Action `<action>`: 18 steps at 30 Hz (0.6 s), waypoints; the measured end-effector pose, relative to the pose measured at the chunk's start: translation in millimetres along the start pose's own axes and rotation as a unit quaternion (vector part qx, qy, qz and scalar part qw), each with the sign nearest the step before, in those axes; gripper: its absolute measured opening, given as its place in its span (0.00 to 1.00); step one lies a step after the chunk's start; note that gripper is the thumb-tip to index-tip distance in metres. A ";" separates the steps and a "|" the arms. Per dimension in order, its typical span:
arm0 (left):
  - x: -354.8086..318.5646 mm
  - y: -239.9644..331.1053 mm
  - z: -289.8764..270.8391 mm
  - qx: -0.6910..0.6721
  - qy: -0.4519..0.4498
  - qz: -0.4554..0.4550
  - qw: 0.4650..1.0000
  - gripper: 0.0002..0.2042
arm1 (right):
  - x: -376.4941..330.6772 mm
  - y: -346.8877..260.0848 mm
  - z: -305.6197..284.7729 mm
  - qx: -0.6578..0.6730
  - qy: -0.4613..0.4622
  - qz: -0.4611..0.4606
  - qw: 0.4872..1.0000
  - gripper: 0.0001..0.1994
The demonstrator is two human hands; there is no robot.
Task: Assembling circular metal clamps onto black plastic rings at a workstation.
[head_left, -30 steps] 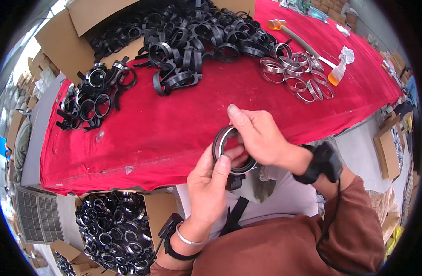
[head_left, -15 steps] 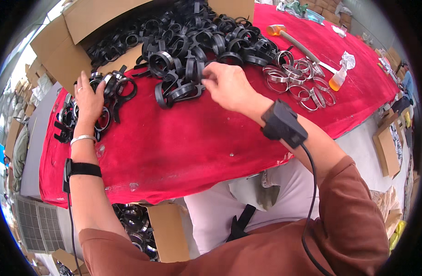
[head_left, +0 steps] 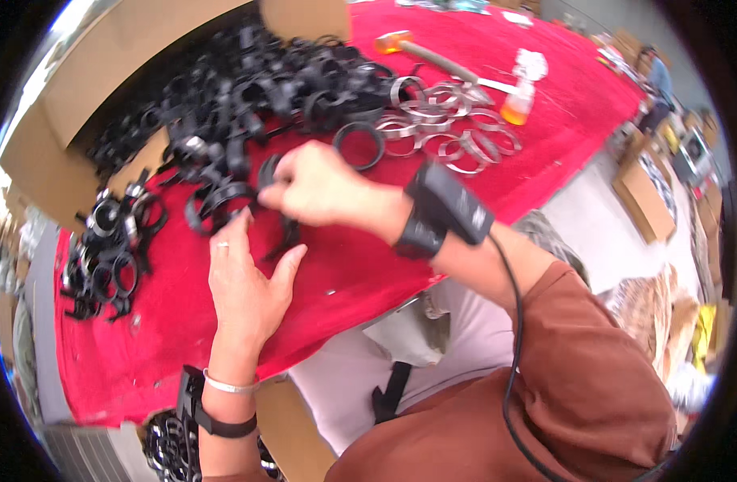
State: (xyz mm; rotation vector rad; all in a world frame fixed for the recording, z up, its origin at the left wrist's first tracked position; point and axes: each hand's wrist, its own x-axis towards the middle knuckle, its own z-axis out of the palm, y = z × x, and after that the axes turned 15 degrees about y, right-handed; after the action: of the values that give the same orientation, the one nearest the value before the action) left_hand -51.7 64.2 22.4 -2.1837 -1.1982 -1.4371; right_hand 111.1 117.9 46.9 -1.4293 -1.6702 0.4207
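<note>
My left hand (head_left: 252, 281) is raised over the red cloth, thumb spread away from its fingers, holding nothing. Its fingertips reach the near edge of a black ring-shaped part (head_left: 224, 193) in front of the pile; whether they touch it I cannot tell. To the right, my right hand (head_left: 316, 189) is slightly smeared by motion, its fingers pinched on another black ring part (head_left: 270, 170) that shows behind and below them. The hand hides much of that part. A single black ring (head_left: 359, 145) lies just beyond my right wrist.
A heap of black ring parts (head_left: 264, 88) spills from a cardboard box (head_left: 43, 161). Silvery-rimmed black rings (head_left: 107, 249) cluster at the left. Loose metal rings (head_left: 445, 120) lie at the right beside a hammer with amber heads (head_left: 445, 60). Below the table is a box of rings (head_left: 296, 418).
The view has shifted. My left hand has left the left cluster and come right, close to my right hand. My right hand has moved left and nearer with the black ring part.
</note>
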 end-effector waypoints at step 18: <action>4.4 9.6 -0.5 -0.522 -0.146 -0.531 0.651 0.10 | -64.5 143.5 -180.5 -0.291 0.143 0.258 0.910 0.41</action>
State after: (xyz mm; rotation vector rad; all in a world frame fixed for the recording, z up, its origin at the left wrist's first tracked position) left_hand -44.0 60.1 28.4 -2.3935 -2.4879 -2.8936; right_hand 338.8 49.7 18.4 -2.2699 -1.2035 -0.0293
